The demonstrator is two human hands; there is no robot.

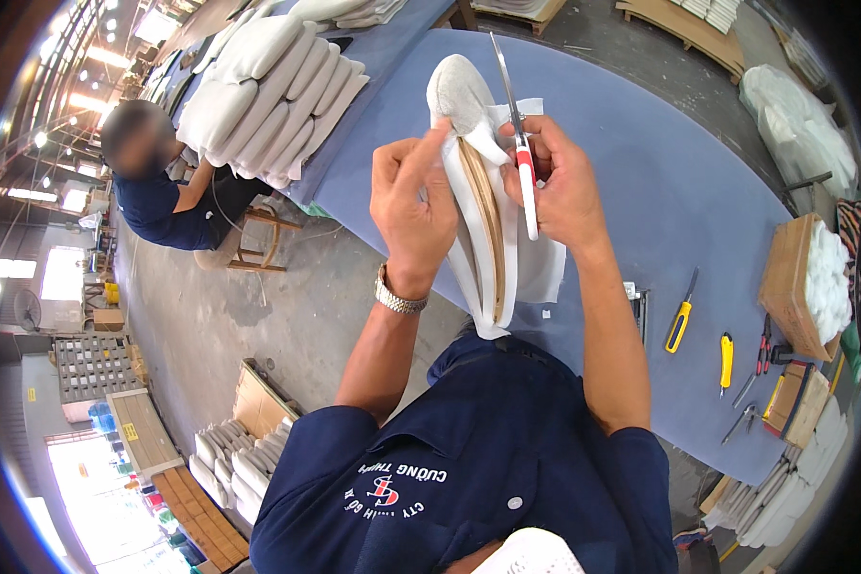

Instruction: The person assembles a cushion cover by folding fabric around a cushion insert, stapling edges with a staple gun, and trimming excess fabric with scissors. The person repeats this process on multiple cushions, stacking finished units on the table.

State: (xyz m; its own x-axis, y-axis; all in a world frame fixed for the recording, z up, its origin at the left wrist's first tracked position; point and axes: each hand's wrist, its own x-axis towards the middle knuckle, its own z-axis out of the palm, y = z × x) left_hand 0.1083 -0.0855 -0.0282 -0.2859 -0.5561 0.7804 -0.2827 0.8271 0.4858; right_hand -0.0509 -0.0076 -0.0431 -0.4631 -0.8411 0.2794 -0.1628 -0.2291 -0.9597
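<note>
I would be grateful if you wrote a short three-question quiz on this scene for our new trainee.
1. Short answer: What tool is in the right hand?
2. True or false: A silver-coloured watch is worn on the left arm.
3. Multiple choice: What colour is the strip showing lengthwise along the pale padded piece at the left hand?
A) black
B) tan
C) blue

Key:
1. Scissors, with a red and white handle.
2. True.
3. B
</note>
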